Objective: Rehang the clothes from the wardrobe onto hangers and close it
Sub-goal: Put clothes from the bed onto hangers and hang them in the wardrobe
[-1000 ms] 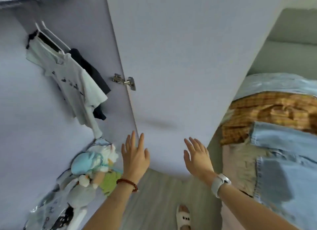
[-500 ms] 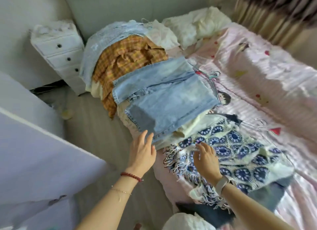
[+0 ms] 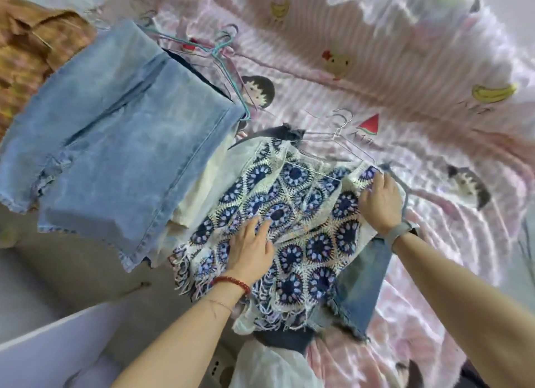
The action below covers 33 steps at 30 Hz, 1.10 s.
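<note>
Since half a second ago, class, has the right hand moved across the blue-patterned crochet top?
Yes. The right hand has gone from the fringed hem of the crochet top up to its shoulder, near the wire hanger.

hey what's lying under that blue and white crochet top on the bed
Under the crochet top, darker denim sticks out at its lower right, and cream fabric at its left. A wire hanger pokes out above. How far each extends underneath is covered.

No readable text, faint illegible marks beside the watermelon print [image 3: 370, 125] on the bedsheet [image 3: 405, 78]

Both hands [image 3: 252, 243] on crochet top [image 3: 304, 214]
</note>
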Each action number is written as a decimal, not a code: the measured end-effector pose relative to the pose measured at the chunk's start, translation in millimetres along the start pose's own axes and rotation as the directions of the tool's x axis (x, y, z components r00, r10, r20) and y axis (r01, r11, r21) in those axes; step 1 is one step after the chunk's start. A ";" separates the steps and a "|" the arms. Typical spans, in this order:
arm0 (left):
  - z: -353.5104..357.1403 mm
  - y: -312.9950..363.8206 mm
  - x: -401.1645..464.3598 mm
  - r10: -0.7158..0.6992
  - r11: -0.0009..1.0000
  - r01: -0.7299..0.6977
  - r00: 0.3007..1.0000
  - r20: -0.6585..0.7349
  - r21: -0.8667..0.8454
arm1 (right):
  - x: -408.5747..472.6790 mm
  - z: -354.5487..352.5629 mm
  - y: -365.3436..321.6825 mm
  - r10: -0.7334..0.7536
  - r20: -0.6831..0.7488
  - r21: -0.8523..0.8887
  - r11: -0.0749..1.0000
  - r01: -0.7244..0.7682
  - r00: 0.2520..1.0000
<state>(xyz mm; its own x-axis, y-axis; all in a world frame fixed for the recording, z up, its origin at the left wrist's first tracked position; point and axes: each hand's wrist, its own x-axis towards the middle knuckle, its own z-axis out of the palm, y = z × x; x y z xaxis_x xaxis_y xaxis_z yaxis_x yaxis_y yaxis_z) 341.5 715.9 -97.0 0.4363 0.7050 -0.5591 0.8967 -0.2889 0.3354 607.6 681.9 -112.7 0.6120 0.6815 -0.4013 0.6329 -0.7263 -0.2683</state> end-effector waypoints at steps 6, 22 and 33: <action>-1.4 -3.4 26.4 -0.059 0.997 0.059 0.998 -0.006 0.056 | 55.0 6.3 -1.3 0.049 0.052 -0.032 0.998 -0.048 0.997; -61.9 15.2 94.1 0.046 0.997 -0.036 0.985 -0.167 0.063 | 9.3 26.4 0.7 -0.120 -0.258 0.225 0.957 0.180 0.959; -82.0 19.6 116.9 0.137 0.950 -0.181 0.974 0.181 0.254 | -27.0 9.5 30.5 -0.192 -0.412 0.095 0.963 0.252 0.891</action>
<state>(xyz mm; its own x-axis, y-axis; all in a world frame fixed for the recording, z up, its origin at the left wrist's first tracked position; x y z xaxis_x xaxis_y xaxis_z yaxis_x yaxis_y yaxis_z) 404.0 845.7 -93.6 0.5613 0.5299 -0.6357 0.7922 -0.5664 0.2273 605.8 640.5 -118.4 0.6187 0.7837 0.0549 0.7186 -0.5363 -0.4426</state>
